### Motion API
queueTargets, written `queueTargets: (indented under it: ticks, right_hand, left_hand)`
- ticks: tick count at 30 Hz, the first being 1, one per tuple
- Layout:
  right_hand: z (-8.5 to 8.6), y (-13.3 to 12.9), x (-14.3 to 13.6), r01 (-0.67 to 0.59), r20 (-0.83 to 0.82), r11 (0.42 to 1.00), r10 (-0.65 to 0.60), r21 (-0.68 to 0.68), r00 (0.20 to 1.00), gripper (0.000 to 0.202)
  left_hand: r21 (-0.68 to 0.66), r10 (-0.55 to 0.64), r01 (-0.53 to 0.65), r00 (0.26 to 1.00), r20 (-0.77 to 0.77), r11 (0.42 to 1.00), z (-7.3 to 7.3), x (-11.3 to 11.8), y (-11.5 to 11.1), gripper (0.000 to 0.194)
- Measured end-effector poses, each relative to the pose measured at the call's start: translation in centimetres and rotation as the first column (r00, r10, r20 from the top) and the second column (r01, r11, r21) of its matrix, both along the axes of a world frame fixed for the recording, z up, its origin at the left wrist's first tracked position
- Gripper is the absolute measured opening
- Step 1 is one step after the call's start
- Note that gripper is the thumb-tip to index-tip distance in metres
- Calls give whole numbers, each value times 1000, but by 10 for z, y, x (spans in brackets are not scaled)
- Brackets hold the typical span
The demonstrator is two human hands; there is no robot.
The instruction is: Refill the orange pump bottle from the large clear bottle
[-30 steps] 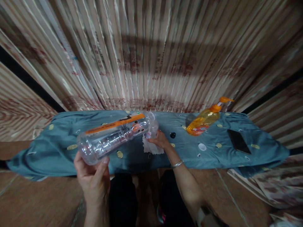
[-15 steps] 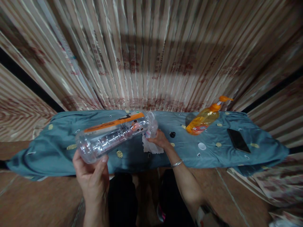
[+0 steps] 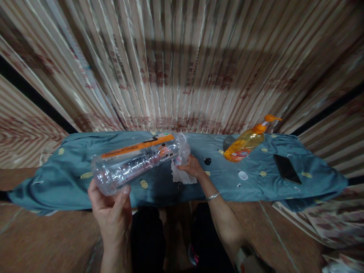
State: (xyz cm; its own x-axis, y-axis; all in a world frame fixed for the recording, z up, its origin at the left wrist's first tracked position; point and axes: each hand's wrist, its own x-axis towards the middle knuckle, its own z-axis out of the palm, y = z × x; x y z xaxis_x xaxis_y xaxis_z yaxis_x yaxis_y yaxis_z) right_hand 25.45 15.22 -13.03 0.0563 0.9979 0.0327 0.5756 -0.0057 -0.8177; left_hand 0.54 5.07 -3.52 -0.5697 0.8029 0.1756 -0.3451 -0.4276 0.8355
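A large clear plastic bottle [image 3: 136, 163] with an orange-and-white label lies tilted across the view, its neck end up to the right. My left hand [image 3: 110, 206] grips its base from below, thumb on the near side. At the neck end, my right hand [image 3: 191, 168] is closed on a thin white cloth [image 3: 182, 176] with a wavy edge, which hangs down below the fingers. The cloth is up against the bottle's neck. Part of the right hand's fingers is hidden behind the bottle and cloth.
A blue-green patterned cloth [image 3: 159, 195] covers the table. On its right side are a small black cap [image 3: 207, 161], a white disc [image 3: 243, 175], an orange pump bottle [image 3: 244, 144] and a black phone [image 3: 286, 168]. A striped curtain [image 3: 176, 76] hangs behind.
Hardly anything differs. Both hands hold the bottle and the cloth in nearly the same places, and the view has shifted very slightly.
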Motion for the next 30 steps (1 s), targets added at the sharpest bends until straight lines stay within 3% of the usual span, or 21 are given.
queueTargets:
  ticks: [8,30]
  right_hand:
    - [4,0,0,-9,19,1000,9,-8,1000,49]
    - [16,-4,-2,0,25,999,1,-35,1000,52]
  left_hand:
    - [12,-15,15,1000,-3,1000,1,1,-1,71]
    - [-10,-3,2,999,-34,1000,0,1,-3,71]
